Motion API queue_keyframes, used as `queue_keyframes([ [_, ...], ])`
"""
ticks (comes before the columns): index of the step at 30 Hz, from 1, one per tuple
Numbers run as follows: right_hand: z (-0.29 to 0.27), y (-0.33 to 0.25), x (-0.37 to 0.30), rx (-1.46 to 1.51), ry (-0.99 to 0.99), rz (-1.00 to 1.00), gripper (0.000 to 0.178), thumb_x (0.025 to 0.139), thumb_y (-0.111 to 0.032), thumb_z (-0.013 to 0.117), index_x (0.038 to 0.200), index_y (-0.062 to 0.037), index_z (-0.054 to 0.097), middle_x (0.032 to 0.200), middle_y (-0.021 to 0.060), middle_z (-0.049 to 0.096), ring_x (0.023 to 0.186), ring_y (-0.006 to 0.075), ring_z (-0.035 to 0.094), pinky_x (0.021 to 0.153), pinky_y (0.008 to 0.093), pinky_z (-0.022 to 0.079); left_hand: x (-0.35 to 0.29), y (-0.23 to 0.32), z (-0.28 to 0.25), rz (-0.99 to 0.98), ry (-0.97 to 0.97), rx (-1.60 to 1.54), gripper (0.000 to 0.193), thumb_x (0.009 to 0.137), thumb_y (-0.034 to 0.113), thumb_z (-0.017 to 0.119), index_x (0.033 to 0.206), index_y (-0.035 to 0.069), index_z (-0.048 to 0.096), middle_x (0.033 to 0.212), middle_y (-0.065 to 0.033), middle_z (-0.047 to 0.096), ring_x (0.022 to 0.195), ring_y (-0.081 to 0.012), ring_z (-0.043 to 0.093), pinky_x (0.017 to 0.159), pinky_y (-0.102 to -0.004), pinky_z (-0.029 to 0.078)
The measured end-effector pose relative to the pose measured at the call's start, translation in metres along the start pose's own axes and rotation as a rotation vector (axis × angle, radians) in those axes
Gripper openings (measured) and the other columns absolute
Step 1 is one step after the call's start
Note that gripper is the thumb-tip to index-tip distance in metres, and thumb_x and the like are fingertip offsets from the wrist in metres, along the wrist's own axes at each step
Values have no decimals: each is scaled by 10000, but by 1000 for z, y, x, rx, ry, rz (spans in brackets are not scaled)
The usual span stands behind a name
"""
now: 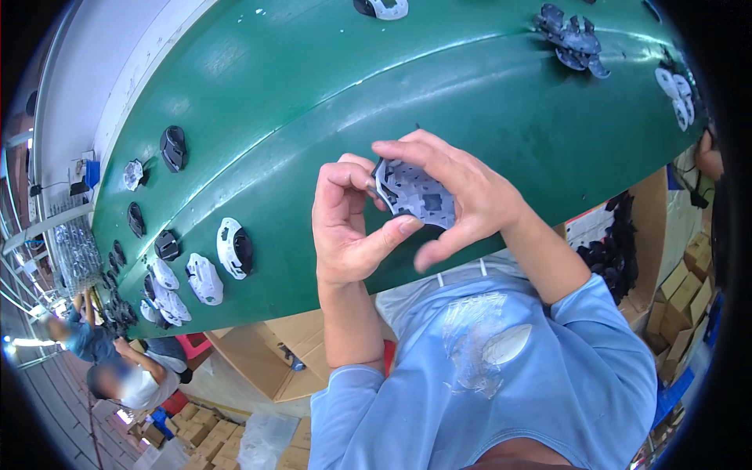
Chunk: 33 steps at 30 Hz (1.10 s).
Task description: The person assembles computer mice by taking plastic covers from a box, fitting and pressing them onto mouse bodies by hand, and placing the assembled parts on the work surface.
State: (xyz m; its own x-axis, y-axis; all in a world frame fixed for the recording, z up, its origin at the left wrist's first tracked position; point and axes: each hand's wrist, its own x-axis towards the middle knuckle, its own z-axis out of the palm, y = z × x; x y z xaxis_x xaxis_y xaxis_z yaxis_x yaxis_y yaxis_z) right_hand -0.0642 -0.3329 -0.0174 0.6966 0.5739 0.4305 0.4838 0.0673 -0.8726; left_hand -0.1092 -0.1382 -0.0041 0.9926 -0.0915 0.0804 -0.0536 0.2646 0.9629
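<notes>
Over the near side of the green table point(329, 133), I hold a curved computer-mouse shell point(419, 194) with a grey and white blocky camouflage pattern and a dark edge. My left hand point(348, 223) is closed on its left edge, the thumb lying along the lower rim and the fingers curled at the upper left corner. Arched over the top and right side is my right hand point(470, 192), with the shell between its palm and fingers. Its thumb points away below the shell. The shell's underside and right end are hidden by my hands.
At the left lie white mouse shells point(205, 280) and black ones point(173, 149). A pile of dark parts point(576, 39) sits at the far right, near white oval pieces point(678, 98). Cardboard boxes point(274, 356) stand below the table edge. Other people point(141, 376) work at the left.
</notes>
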Motion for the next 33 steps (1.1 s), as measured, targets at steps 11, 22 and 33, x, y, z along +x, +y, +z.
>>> queue_keyframes([
  [11,4,-32,0,-142,62,4,858,515,-181,836,1341,-151,603,1094,108,596,923,286,640,699,386,555,-14,-4,-9,243,-131,-180,601,613,110,951,961,110,462,1030,-115,569,962,-229,625,806,-373,555],
  [22,27,-33,12,-260,111,51,756,674,-168,814,1385,-148,556,1191,126,587,1014,320,613,762,398,559,-58,-6,31,-73,420,103,641,915,180,630,1450,-23,342,1367,-152,506,1206,-262,571,1038,-406,456],
  [33,-10,-14,-20,257,-146,455,313,853,-186,733,1117,-22,694,879,74,699,614,129,641,529,247,473,-39,21,3,-784,-210,-42,288,929,40,550,1212,18,498,1038,-11,574,928,-57,517,806,-237,441],
])
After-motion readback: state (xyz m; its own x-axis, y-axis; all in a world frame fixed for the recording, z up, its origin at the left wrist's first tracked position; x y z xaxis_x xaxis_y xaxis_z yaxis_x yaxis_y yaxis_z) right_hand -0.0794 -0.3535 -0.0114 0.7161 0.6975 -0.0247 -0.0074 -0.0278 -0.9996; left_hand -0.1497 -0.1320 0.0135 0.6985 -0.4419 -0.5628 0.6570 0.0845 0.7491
